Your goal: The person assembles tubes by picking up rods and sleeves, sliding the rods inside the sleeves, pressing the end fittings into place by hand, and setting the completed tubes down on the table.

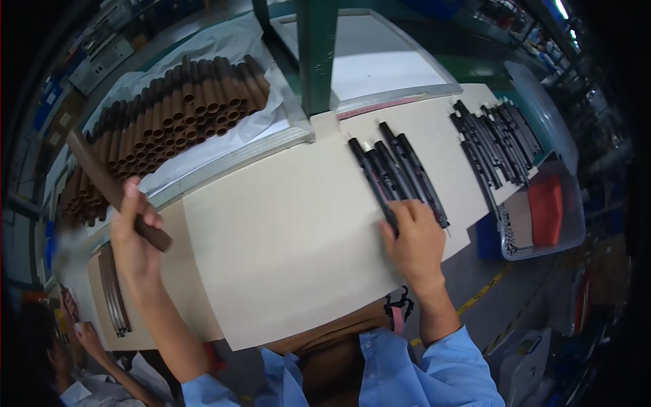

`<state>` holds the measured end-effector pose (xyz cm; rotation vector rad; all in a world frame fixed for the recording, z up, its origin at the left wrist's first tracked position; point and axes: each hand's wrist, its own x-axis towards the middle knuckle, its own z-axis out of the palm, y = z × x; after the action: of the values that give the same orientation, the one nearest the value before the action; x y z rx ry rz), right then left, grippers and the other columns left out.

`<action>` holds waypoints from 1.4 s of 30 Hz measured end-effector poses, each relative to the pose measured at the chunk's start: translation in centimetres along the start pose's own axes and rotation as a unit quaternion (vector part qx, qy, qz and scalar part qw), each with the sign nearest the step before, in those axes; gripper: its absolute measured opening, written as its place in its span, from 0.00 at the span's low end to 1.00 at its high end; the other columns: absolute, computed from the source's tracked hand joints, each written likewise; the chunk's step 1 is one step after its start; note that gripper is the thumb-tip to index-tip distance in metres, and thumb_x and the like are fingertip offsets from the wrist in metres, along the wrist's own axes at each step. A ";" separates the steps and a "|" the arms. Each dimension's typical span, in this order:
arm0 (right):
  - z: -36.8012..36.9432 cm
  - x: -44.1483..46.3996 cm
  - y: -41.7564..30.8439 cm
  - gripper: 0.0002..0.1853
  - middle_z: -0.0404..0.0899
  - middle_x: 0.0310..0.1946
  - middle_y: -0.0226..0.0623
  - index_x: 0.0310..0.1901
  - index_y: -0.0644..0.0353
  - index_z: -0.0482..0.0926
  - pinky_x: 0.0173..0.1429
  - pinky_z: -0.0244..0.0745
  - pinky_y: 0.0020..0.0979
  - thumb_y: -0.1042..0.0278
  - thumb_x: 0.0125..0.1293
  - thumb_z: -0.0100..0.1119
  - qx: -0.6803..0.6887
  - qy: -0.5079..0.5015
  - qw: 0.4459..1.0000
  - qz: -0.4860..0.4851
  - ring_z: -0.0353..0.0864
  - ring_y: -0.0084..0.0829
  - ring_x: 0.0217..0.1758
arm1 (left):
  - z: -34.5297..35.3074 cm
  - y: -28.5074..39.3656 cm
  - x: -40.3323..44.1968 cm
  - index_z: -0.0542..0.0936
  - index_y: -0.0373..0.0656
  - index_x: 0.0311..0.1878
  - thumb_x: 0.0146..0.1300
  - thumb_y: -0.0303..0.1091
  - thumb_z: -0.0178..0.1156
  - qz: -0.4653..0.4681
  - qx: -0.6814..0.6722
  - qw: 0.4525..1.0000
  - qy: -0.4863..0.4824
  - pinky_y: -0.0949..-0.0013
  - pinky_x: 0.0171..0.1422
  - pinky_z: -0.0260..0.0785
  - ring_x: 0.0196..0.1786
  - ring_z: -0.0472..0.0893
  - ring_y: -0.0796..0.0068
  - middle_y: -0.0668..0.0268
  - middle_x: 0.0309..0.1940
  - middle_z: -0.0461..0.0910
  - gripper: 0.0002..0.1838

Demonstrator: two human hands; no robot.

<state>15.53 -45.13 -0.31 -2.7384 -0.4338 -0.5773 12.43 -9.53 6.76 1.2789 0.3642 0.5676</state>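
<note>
My left hand (133, 237) is raised over the left part of the table, fingers wrapped round a brown tube (98, 165) that slants from upper left to lower right. My right hand (419, 245) is at the table's right side, thumb and fingers closed at the lower end of a slim black rod (369, 178). Several more black rods (405, 161) lie side by side under and beyond those fingers, some with pale tips. The fingertips of my right hand are partly hidden by the hand itself.
Brown tubes (186, 108) are stacked on white sheeting behind a metal-edged ledge. More black rods (498, 142) lie at the right. A green post (317, 57) rises at the back. A clear bin (576, 227) holds a red item. A co-worker's arm (91, 342) reaches near brown strips (114, 292).
</note>
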 end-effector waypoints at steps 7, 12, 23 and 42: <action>0.5 -1.1 -0.5 0.19 0.73 0.32 0.36 0.39 0.62 0.76 0.37 0.75 0.31 0.70 0.44 0.69 -0.047 -0.012 0.999 -0.008 0.76 0.34 0.36 | 6.1 -6.4 -2.9 0.74 0.39 0.38 0.61 0.37 0.60 -0.090 -0.119 0.987 -0.059 0.78 0.27 0.60 0.22 0.66 0.84 0.74 0.19 0.64 0.11; 1.6 -1.7 0.1 0.12 0.71 0.30 0.37 0.36 0.64 0.75 0.30 0.74 0.28 0.80 0.46 0.57 -0.082 0.030 0.995 -0.049 0.75 0.33 0.30 | 8.0 -7.9 -3.9 0.75 0.37 0.38 0.60 0.37 0.60 -0.090 -0.088 0.991 -0.039 0.78 0.23 0.60 0.19 0.66 0.83 0.73 0.19 0.64 0.12; -0.8 0.0 -1.3 0.17 0.81 0.33 0.45 0.43 0.64 0.77 0.33 0.75 0.33 0.76 0.49 0.64 0.219 -0.039 0.973 0.057 0.81 0.35 0.32 | 5.9 -9.9 -2.8 0.76 0.34 0.49 0.63 0.40 0.58 -0.065 -0.075 0.994 -0.044 0.79 0.26 0.64 0.24 0.73 0.82 0.68 0.27 0.74 0.19; 8.3 6.3 -11.9 0.22 0.80 0.30 0.35 0.46 0.63 0.76 0.27 0.69 0.20 0.74 0.47 0.73 0.546 0.061 0.803 -0.232 0.75 0.21 0.24 | 3.1 -7.4 -1.8 0.62 0.34 0.63 0.65 0.41 0.57 0.015 -0.234 0.972 -0.007 0.64 0.57 0.71 0.51 0.78 0.64 0.55 0.52 0.74 0.29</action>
<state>19.68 -29.99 -2.01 -1.4685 -1.0243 -0.4001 14.13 -14.31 0.33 0.8339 0.1833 0.6259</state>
